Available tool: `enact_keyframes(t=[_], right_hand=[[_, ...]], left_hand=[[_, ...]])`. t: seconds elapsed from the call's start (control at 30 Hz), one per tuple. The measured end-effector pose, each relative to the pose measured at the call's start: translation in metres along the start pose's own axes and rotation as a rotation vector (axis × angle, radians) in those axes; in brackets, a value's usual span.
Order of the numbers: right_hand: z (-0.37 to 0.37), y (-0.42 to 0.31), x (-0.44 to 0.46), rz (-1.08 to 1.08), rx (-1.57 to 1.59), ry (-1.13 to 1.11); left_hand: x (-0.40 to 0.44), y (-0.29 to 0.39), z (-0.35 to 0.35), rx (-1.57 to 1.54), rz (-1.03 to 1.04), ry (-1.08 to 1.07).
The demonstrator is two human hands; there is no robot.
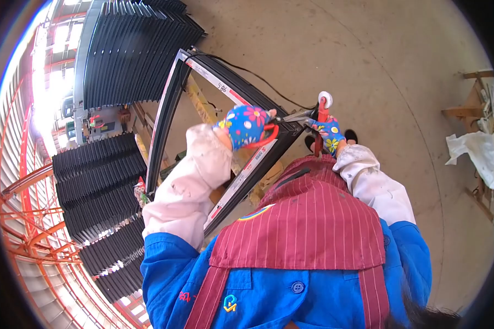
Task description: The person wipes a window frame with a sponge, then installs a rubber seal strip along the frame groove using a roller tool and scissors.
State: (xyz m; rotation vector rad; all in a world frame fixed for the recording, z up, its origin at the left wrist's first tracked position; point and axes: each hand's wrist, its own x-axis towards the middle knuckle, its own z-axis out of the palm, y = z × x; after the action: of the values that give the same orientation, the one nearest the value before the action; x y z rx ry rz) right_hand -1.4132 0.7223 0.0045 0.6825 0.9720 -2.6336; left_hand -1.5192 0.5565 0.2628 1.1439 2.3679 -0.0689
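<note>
My left hand (pixel 244 127), in a blue flowered glove, is closed round red-handled scissors (pixel 268 137). Their metal blades point right, over a corner of a black frame (pixel 252 97) with white and red labelled strips. My right hand (pixel 330 134), gloved alike, is closed beside the blade tips on a red tool (pixel 323 112) with a white round end. A thin black strip (pixel 263 79) curves from the frame's far corner towards my right hand. Fingers of both hands are partly hidden.
Stacks of black profiles (pixel 137 55) stand at the upper left, and more black stacks (pixel 96 181) lie at the left. Yellow supports (pixel 200 101) are under the frame. At the right edge is a wooden stand (pixel 469 112) with white sheeting (pixel 469 149).
</note>
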Motion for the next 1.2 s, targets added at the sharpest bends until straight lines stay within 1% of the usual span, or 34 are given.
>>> enact_keyframes(t=[0.03,0.07,0.1,0.13,0.2,0.27,0.3,0.4,0.53,0.6,0.63,0.7,0.83,0.9,1.1,1.2], right_hand=[[0.001,0.000,0.002,0.000,-0.002,-0.001],[0.003,-0.002,0.005,-0.045,-0.176,0.019],[0.005,-0.002,0.007,-0.091,-0.349,0.040],[0.011,-0.008,0.002,-0.091,-0.351,0.041],[0.028,-0.028,-0.014,-0.129,-0.411,0.029],[0.031,-0.030,-0.016,-0.142,-0.357,0.012],[0.032,-0.030,-0.017,-0.155,-0.304,-0.007],[0.036,-0.038,-0.021,-0.137,-0.327,-0.018],[0.030,-0.032,-0.014,-0.139,-0.347,-0.052],[0.030,-0.029,-0.014,-0.177,-0.240,-0.061],[0.029,-0.028,-0.013,-0.175,-0.241,-0.061],[0.026,-0.027,-0.010,-0.149,-0.281,-0.074],[0.025,-0.024,-0.009,-0.174,-0.287,-0.074],[0.026,-0.024,-0.009,-0.154,-0.260,-0.055],[0.026,-0.027,-0.009,-0.135,-0.270,-0.099],[0.027,-0.030,-0.009,-0.128,-0.295,-0.120]], left_hand=[[0.008,-0.008,-0.006,0.074,0.018,-0.097],[0.018,-0.016,-0.005,0.072,0.018,-0.096],[0.028,-0.024,-0.002,0.113,0.072,-0.192],[0.037,-0.029,0.002,0.154,0.126,-0.288],[0.051,-0.034,0.007,0.142,0.163,-0.324],[0.063,-0.033,0.005,0.118,0.205,-0.418],[0.065,-0.033,0.003,0.118,0.209,-0.421],[0.071,-0.033,0.001,0.080,0.192,-0.453],[0.073,-0.039,-0.002,0.099,0.268,-0.460],[0.074,-0.041,-0.001,0.098,0.286,-0.489],[0.075,-0.040,-0.002,0.096,0.286,-0.488],[0.079,-0.037,-0.004,0.071,0.248,-0.591],[0.083,-0.041,-0.001,0.097,0.247,-0.621],[0.084,-0.047,0.002,0.066,0.204,-0.670],[0.087,-0.052,0.010,0.053,0.231,-0.623],[0.092,-0.045,0.001,0.042,0.242,-0.665]])
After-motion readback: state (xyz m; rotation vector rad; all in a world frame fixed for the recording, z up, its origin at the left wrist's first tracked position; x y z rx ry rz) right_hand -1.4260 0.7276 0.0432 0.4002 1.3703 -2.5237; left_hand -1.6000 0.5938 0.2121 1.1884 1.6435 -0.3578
